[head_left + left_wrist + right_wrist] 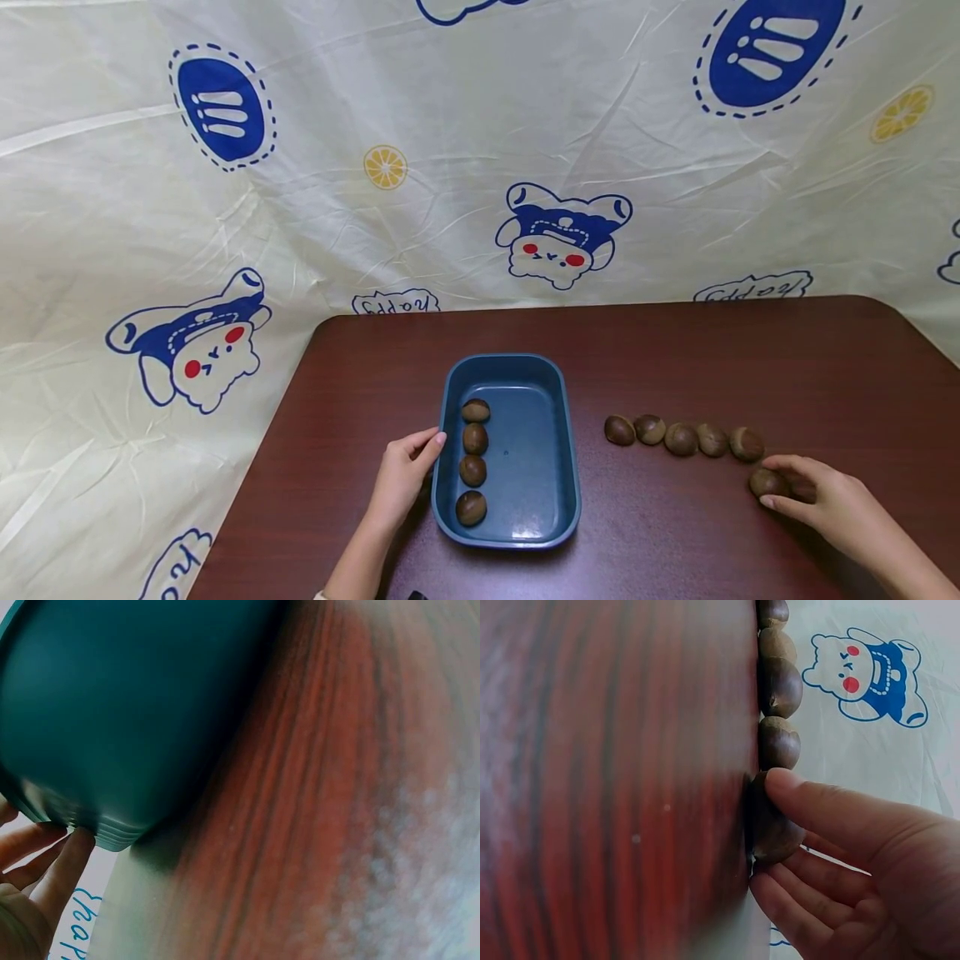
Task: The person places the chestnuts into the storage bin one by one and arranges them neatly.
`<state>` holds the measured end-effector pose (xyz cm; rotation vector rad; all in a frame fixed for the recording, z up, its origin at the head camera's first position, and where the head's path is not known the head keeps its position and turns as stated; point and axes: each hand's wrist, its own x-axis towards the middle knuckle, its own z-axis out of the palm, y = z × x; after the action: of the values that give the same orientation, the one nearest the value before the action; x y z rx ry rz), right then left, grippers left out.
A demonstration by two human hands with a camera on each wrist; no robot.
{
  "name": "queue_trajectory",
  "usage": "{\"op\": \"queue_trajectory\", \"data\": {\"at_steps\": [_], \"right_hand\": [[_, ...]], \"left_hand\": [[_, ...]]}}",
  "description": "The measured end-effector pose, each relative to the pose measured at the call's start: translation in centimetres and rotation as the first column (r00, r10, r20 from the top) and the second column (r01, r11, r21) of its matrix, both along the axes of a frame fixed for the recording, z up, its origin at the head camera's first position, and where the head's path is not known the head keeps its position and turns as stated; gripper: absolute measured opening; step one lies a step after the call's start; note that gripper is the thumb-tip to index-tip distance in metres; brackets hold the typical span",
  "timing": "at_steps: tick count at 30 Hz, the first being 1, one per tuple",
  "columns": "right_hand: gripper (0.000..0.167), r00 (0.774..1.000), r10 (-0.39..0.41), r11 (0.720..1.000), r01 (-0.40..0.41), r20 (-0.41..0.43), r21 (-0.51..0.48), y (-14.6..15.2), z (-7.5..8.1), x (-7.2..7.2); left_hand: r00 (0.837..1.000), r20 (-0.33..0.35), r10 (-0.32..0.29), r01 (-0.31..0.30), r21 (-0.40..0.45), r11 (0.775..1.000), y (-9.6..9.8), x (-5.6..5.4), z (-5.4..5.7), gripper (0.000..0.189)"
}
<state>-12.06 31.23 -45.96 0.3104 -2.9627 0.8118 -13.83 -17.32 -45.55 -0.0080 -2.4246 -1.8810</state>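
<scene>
A blue rectangular tray point(531, 467) stands on the table, and a column of several brown chestnuts point(473, 472) lies along its left side. My left hand point(403, 471) holds the tray's left rim between thumb and fingers; the left wrist view shows the fingertips point(80, 838) at the tray's ribbed edge. To the right, my right hand point(828, 500) pinches a chestnut point(767, 482) between thumb and fingers, close over the wooden surface. This chestnut point(771, 825) is at the near right end of a row of several other chestnuts point(681, 439).
The dark reddish-brown table point(675, 358) has rounded back corners. Behind it and at its left hangs a pale printed cloth point(442, 225) with bears and orange slices. A small black object point(417, 595) shows at the bottom edge of the head view.
</scene>
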Motion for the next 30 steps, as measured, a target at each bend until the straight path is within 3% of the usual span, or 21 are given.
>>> {"op": "queue_trajectory", "data": {"at_steps": [6,13,17,21,25,30], "right_hand": [[0.045,1.0,-0.005,1.0,0.005,-0.003,-0.001,-0.2,0.2,0.0],[0.041,0.997,-0.001,1.0,0.001,-0.072,0.003,-0.9,0.8,0.0],[0.04,0.991,-0.001,1.0,0.003,-0.132,0.011,-1.4,1.3,-0.2],[0.04,0.976,0.018,1.0,-0.017,-0.216,0.007,-2.1,2.1,-0.5],[0.038,0.955,0.05,0.998,-0.055,-0.293,-0.009,-3.3,3.2,-0.7],[0.038,0.951,0.086,0.995,-0.098,-0.295,-0.024,-5.2,4.8,-1.5]], "left_hand": [[1.0,-0.003,-0.001,0.001,-0.01,1.0,0.0,0.0,0.0,0.037],[1.0,0.002,-0.005,0.005,0.003,1.0,0.0,0.0,0.0,0.036],[1.0,0.014,-0.01,0.01,0.013,1.0,0.2,0.3,0.9,0.032],[1.0,0.01,-0.02,0.02,0.025,0.999,0.2,0.3,1.1,0.03],[1.0,0.003,-0.016,0.016,0.027,0.999,0.0,0.1,0.3,0.033],[1.0,0.017,-0.011,0.011,0.037,0.999,0.0,0.2,0.6,0.032]]}}
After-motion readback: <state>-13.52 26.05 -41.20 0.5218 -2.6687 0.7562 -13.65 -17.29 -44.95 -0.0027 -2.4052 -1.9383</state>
